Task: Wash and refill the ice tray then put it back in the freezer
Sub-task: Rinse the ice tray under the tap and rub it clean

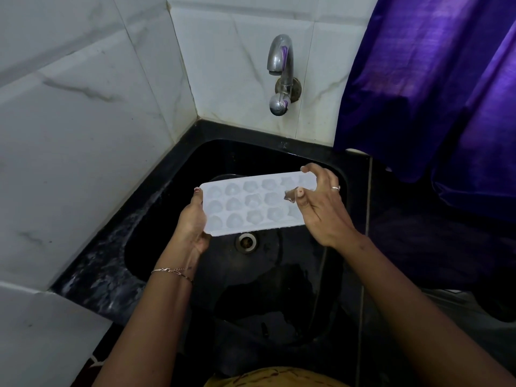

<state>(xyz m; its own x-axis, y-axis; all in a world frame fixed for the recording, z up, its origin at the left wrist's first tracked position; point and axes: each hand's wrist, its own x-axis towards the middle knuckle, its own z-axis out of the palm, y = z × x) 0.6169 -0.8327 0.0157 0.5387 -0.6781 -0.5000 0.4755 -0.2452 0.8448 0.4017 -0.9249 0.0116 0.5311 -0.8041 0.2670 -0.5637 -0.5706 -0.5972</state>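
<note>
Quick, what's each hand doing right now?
Left hand: holds the white plastic ice tray by its left end.
Right hand: grips its right end.

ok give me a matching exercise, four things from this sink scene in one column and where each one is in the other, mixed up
Things
1. tap
2. tray
3. curtain
4. drain

Places
a. held between the left hand and right hand, over the sink
b. fixed to the tiled wall
c. in the sink floor, just below the tray's near edge
d. hanging at the right

Pairs: 1-b, 2-a, 3-d, 4-c
</note>
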